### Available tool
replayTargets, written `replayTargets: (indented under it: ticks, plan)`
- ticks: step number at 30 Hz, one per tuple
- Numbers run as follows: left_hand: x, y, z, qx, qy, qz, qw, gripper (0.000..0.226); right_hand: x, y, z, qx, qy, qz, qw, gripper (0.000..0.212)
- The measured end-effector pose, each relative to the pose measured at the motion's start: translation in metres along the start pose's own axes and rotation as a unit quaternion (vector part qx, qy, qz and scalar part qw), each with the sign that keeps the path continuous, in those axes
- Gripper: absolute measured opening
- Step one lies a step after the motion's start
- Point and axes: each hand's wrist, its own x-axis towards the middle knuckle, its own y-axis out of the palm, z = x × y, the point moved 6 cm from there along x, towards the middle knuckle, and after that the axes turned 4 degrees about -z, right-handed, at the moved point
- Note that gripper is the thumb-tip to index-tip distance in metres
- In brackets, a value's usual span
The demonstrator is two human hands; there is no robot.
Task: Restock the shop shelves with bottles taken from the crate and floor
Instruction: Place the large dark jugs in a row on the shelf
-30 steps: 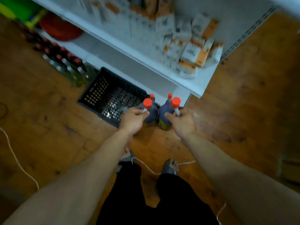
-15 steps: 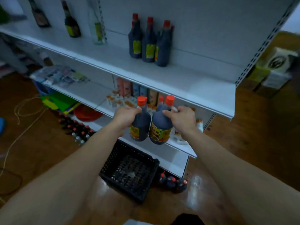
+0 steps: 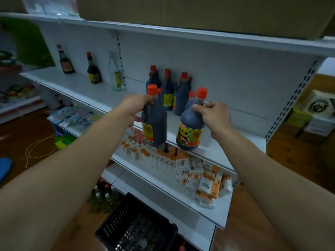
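My left hand [image 3: 134, 105] grips the handle of a dark sauce bottle [image 3: 155, 124] with an orange cap, held at the front edge of the white middle shelf [image 3: 235, 127]. My right hand [image 3: 212, 115] grips a second dark bottle [image 3: 192, 129] by its neck handle, its base at the shelf's front edge. Three matching dark bottles [image 3: 167, 87] stand behind them near the back panel. The black plastic crate [image 3: 137, 225] sits on the floor below, looking empty. One orange cap of a floor bottle [image 3: 182, 246] shows beside the crate.
Two dark bottles [image 3: 66, 60] and a clear bottle [image 3: 114, 73] stand further left on the same shelf. White and orange boxes [image 3: 190, 171] crowd the shelf below. Several small bottles [image 3: 103, 192] stand on the wooden floor left of the crate. A cardboard box [image 3: 217, 13] rests on top.
Both hands lifted the two bottles from the floor beside the crate up to the middle shelf. The view rose from the floor to the shelves.
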Motion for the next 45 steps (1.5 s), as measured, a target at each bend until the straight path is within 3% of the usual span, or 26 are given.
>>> replayTargets:
  ticks: [2, 5, 11, 15, 18, 24, 31, 45]
  plan:
    - [0.019, 0.011, 0.0, -0.006, -0.007, -0.018, 1.0, 0.02, 0.022, 0.005, -0.006, -0.01, -0.006, -0.013, 1.0, 0.034]
    - [0.045, 0.027, 0.001, -0.027, -0.02, -0.034, 0.999, 0.01, 0.051, 0.016, -0.02, -0.008, 0.005, -0.031, 0.999, 0.033]
    - [0.099, 0.044, 0.016, -0.003, -0.03, -0.043, 0.999, 0.013, 0.091, 0.042, -0.046, -0.038, 0.043, -0.065, 0.996, 0.031]
    - [0.132, 0.05, 0.018, 0.025, 0.009, -0.019, 0.999, 0.023, 0.106, 0.057, -0.053, -0.057, 0.017, -0.067, 0.996, 0.033]
    - [0.156, 0.055, 0.029, 0.075, 0.053, 0.005, 0.996, 0.017, 0.115, 0.067, -0.058, -0.054, -0.018, -0.083, 0.995, 0.037]
    - [0.186, 0.061, 0.044, 0.031, 0.08, 0.022, 0.996, 0.014, 0.131, 0.083, -0.063, -0.062, -0.046, -0.103, 0.992, 0.035]
    - [0.19, 0.068, 0.039, 0.027, 0.096, 0.035, 0.994, 0.007, 0.14, 0.091, -0.058, -0.057, -0.037, -0.089, 0.994, 0.037]
    - [0.175, 0.085, 0.041, 0.179, 0.204, -0.047, 0.961, 0.04, 0.16, 0.089, -0.062, -0.067, -0.048, -0.078, 0.994, 0.033]
